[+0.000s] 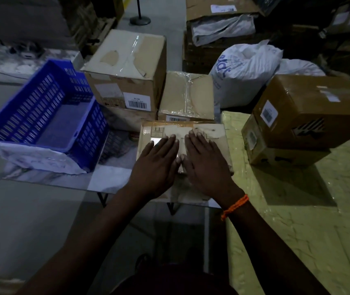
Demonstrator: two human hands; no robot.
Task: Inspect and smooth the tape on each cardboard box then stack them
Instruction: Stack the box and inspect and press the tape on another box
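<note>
**Both hands flat on the taped box**

The left hand (156, 165) and the right hand (207, 165) lie palm down, side by side, on top of the flat box (213, 134). The fingers (170, 142) of both hands are straight and held close together. They point away from the person and press on the cardboard without gripping anything. The two hands nearly touch at the thumbs. A glossy strip of tape (179, 156) shows in the narrow gap between them and catches the light. An orange band (234, 206) circles the right wrist.

The flat box sits on the table (110, 180) near its front edge, directly in front of the person. Printed handling marks run along its far side.

Just behind it stands the mid box (186, 94), whose top is wrapped in wrinkled clear tape. To the left of the mid box and touching it is the big box (125, 67). It has a torn paper patch on top and a barcode label on its near face.

A blue crate (42, 116) rests on the left part of the table, tilted, with white plastic under its near end.

To the right, a yellow-green sheet (297, 209) covers the surface. Two boxes are stacked on it, and the top box (310, 109) sits skewed on the lower box (261, 150). A white sack (244, 71) lies behind them, next to the mid box.
</note>
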